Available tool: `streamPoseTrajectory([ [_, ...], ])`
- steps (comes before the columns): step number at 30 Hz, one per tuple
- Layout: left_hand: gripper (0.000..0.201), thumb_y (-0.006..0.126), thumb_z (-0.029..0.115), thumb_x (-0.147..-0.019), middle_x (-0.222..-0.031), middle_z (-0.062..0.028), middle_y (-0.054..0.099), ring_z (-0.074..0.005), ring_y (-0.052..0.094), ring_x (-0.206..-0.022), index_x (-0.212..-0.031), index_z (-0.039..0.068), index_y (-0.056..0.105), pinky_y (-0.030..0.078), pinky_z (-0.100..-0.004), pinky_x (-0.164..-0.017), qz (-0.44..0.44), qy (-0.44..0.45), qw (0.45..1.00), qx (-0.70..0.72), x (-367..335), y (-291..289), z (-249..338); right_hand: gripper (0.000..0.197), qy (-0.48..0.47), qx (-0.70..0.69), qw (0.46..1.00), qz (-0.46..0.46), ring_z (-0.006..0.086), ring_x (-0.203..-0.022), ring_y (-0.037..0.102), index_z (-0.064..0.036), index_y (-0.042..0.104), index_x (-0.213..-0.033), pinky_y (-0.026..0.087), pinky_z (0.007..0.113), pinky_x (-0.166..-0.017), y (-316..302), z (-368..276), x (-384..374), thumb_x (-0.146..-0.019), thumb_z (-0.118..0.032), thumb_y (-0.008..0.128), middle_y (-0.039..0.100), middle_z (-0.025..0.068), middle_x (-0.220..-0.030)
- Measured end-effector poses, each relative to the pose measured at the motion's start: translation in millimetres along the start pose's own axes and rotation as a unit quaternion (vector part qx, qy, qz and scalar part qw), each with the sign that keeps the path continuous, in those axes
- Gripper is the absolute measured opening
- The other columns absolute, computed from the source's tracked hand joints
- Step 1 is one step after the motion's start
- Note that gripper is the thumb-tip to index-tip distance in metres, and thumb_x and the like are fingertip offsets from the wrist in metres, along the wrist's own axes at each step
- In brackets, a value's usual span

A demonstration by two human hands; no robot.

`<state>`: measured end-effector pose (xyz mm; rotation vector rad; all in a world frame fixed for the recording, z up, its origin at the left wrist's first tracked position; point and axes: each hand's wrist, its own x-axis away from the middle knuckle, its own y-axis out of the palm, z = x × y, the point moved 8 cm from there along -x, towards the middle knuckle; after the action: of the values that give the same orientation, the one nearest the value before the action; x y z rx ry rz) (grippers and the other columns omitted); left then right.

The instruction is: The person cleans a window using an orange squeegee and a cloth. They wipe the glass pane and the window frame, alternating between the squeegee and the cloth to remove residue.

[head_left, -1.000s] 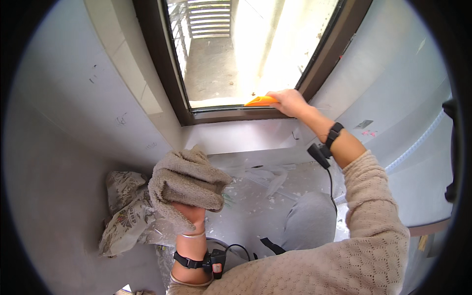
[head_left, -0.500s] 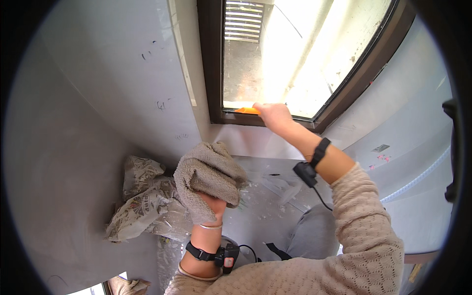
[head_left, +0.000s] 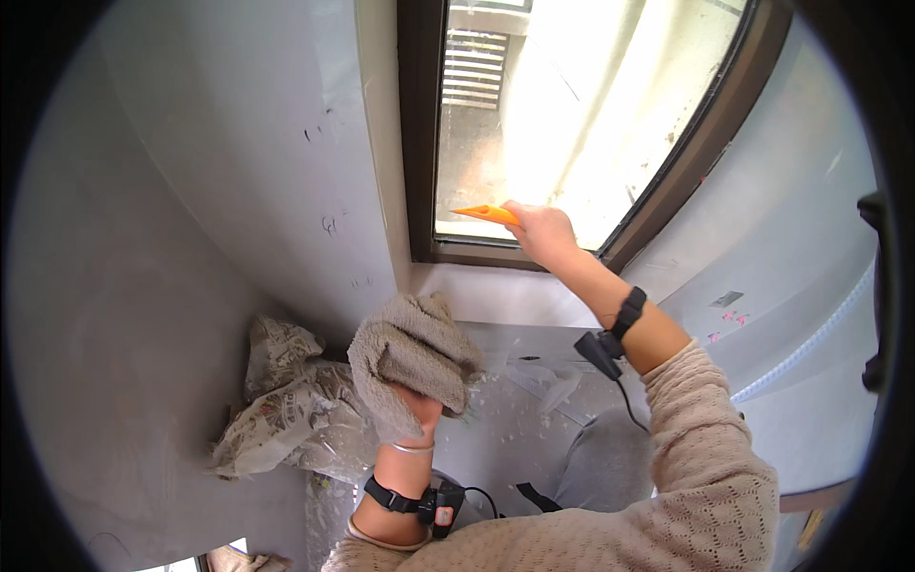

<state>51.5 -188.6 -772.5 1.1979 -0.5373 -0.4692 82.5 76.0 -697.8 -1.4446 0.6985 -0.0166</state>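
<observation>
A brown-framed window [head_left: 414,143] stands ahead of me. My right hand [head_left: 545,234] is closed round an orange scraper [head_left: 488,214], its pointed end turned left in front of the lower part of the glass [head_left: 477,172]. I cannot tell whether the scraper touches the pane. Below the sill, my left hand [head_left: 419,408] holds a bunched grey-beige towel [head_left: 415,353], which hides most of its fingers. Both wrists wear black straps with small devices and cables.
Dusty, crumpled sacks [head_left: 276,419] lie on the floor at the left, against the grey wall [head_left: 172,286]. A white sill [head_left: 515,294] runs under the window. White debris is scattered over the floor [head_left: 505,419]. A pale blue hose or cord [head_left: 805,343] curves along the right.
My right hand has lifted the scraper from the bottom frame edge up over the glass, tilting it a little. My left hand still holds the towel. The whole view has shifted slightly.
</observation>
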Motion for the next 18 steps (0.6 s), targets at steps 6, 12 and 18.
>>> streamPoseTrajectory([
  [6,0.041,0.047,0.039,-0.093,-0.119,-0.0099,0.057,-0.0262,0.053,-0.110,-0.119,0.008,0.054,0.042,-0.0401,-0.099,-0.068,0.041,0.996,-0.031,7.2,21.6,6.1,0.033,0.012,-0.133,0.960,0.245,0.0168,-0.065,0.063,-0.0032,0.061,-0.112,0.049,0.029,-0.062,-141.8,112.3,10.0,-0.089,-0.027,0.062,0.065,0.0130,-0.075],
  [12,0.047,0.046,0.044,-0.093,-0.124,-0.0120,0.055,-0.0305,0.050,-0.116,-0.123,0.008,0.053,0.038,-0.0459,-0.103,-0.092,0.035,0.995,-0.027,2.2,20.5,2.1,0.041,0.212,-0.507,0.781,0.298,0.0138,-0.092,0.062,0.0005,0.059,-0.116,0.051,0.027,-0.081,-81.7,80.8,-4.0,-0.084,-0.021,0.072,0.065,0.0086,-0.106],
  [18,0.047,0.046,0.044,-0.093,-0.125,-0.0110,0.055,-0.0296,0.050,-0.116,-0.123,0.009,0.053,0.038,-0.0444,-0.104,-0.069,0.011,0.998,-0.012,5.3,10.3,-0.7,0.044,0.151,-0.482,0.838,0.206,0.0212,-0.096,0.064,-0.0006,0.058,-0.115,0.049,0.032,-0.084,-46.0,-9.7,-45.5,-0.084,-0.028,0.071,0.068,0.0132,-0.103],
])
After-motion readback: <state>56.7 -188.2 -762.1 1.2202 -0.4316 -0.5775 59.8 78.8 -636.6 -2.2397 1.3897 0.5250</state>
